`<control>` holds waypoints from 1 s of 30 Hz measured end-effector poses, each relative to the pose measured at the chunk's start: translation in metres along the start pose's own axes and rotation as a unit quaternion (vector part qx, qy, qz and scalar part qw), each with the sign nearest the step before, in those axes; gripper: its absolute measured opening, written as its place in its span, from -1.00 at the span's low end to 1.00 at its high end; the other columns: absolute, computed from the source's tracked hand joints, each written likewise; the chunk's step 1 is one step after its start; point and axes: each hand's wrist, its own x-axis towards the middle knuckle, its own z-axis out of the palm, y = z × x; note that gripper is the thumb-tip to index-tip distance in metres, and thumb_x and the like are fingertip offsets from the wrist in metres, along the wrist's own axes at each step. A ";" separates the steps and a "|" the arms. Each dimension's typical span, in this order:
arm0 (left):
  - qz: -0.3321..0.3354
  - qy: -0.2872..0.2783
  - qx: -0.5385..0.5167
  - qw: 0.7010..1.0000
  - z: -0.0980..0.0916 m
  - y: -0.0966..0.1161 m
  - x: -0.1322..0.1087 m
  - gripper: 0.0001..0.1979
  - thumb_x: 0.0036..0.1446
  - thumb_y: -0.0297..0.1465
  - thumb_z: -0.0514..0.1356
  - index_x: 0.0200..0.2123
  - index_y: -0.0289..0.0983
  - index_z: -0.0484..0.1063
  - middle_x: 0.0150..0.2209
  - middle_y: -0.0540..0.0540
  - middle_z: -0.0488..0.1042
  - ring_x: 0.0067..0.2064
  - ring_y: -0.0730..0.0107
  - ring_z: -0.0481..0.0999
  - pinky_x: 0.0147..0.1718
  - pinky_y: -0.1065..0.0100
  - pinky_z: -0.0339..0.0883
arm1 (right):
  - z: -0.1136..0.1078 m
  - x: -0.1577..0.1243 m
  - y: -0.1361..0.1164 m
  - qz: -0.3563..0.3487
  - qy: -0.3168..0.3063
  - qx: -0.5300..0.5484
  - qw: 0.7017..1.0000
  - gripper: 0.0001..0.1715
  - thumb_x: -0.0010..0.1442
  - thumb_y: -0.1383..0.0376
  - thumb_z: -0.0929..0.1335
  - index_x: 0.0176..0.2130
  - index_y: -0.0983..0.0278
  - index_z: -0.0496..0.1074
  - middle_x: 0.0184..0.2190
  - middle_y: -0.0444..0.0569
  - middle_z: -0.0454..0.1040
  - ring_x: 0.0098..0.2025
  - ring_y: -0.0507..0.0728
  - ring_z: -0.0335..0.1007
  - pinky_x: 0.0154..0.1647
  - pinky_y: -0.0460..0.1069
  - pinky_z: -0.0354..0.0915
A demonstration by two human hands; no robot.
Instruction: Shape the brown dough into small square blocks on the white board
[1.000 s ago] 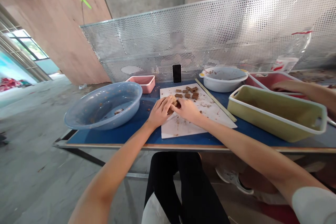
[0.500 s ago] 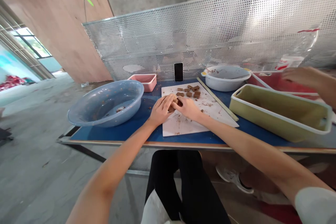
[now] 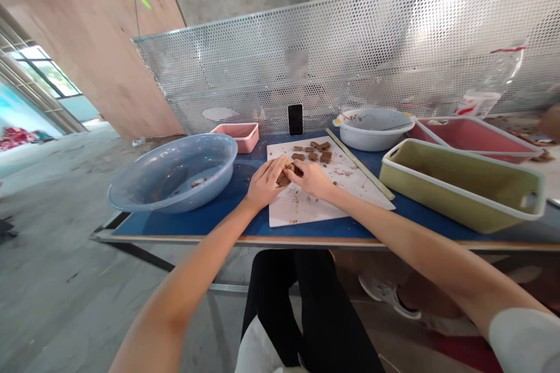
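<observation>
Both of my hands meet over the near-left part of a white cutting board on the blue table. My left hand and my right hand have their fingers pressed together round a brown lump held between them. Several small brown pieces lie on the far part of the board. Brown crumbs are scattered over the board near my hands.
A large blue basin stands left of the board. Behind are a pink tub, an upright phone and a white bowl. A yellow-green tub and a red tray stand right. A perforated metal screen closes the back.
The other person's hand that was over the red tray at the right has drawn away, almost out of view. My two hands stay together on the brown lump.
</observation>
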 end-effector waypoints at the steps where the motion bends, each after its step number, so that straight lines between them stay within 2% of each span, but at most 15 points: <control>1: -0.007 -0.005 -0.004 1.000 0.000 0.000 0.000 -0.26 0.54 -0.13 0.32 0.62 -0.22 0.22 0.35 -0.41 0.62 0.34 -0.12 0.68 0.35 -0.10 0.61 | 0.000 0.000 0.000 0.000 0.000 -0.002 1.000 -0.59 0.51 0.00 0.32 -0.31 0.14 0.22 -0.44 -0.09 0.44 -0.39 0.13 0.33 -0.27 0.02 0.14; 5: -0.037 -0.024 -0.019 0.999 0.000 0.000 -0.001 -0.23 0.52 -0.05 0.32 0.62 -0.21 0.25 0.35 -0.39 0.62 0.34 -0.13 0.69 0.35 -0.11 0.62 | -0.001 0.000 0.002 -0.005 -0.002 -0.009 1.000 -0.62 0.53 0.04 0.30 -0.31 0.15 0.26 -0.43 -0.08 0.45 -0.38 0.14 0.37 -0.28 0.01 0.17; 11: -0.044 -0.034 -0.020 0.998 -0.001 0.000 0.000 -0.22 0.52 -0.02 0.31 0.60 -0.22 0.25 0.35 -0.40 0.62 0.33 -0.12 0.68 0.35 -0.11 0.61 | -0.002 0.000 0.009 -0.022 -0.018 0.011 1.000 -0.63 0.56 0.05 0.25 -0.29 0.13 0.20 -0.42 -0.10 0.43 -0.39 0.12 0.34 -0.28 0.01 0.16; 17: -0.044 -0.009 -0.023 0.999 -0.002 0.003 0.001 -0.23 0.50 -0.09 0.36 0.59 -0.23 0.23 0.33 -0.37 0.64 0.32 -0.08 0.69 0.33 -0.05 0.62 | -0.002 -0.001 0.015 -0.046 -0.033 0.039 0.998 -0.63 0.55 -0.02 0.22 -0.25 0.11 0.16 -0.42 -0.14 0.36 -0.39 0.13 0.29 -0.24 0.02 0.15; 22: -0.061 -0.007 -0.037 0.997 -0.003 0.004 0.000 -0.20 0.45 -0.13 0.41 0.59 -0.21 0.22 0.35 -0.36 0.62 0.32 -0.08 0.68 0.34 -0.05 0.61 | -0.003 -0.001 0.017 -0.049 -0.036 0.036 0.997 -0.65 0.56 -0.01 0.21 -0.24 0.10 0.17 -0.42 -0.14 0.36 -0.37 0.15 0.33 -0.21 0.03 0.18; 26: -0.105 -0.011 -0.057 0.993 -0.004 0.005 -0.001 -0.14 0.38 -0.14 0.46 0.58 -0.17 0.20 0.36 -0.35 0.60 0.34 -0.07 0.66 0.37 -0.03 0.59 | -0.007 -0.001 0.016 -0.057 -0.045 0.038 0.997 -0.70 0.57 0.02 0.18 -0.20 0.10 0.17 -0.40 -0.13 0.39 -0.35 0.18 0.37 -0.21 0.04 0.21; 30: -0.142 0.031 -0.082 0.986 -0.002 0.007 -0.002 -0.08 0.34 -0.08 0.50 0.56 -0.19 0.17 0.41 -0.38 0.53 0.40 -0.09 0.61 0.41 -0.05 0.53 | -0.011 -0.003 0.008 -0.053 -0.027 0.059 0.996 -0.65 0.60 -0.04 0.14 -0.18 0.09 0.15 -0.38 -0.11 0.43 -0.33 0.19 0.41 -0.19 0.04 0.25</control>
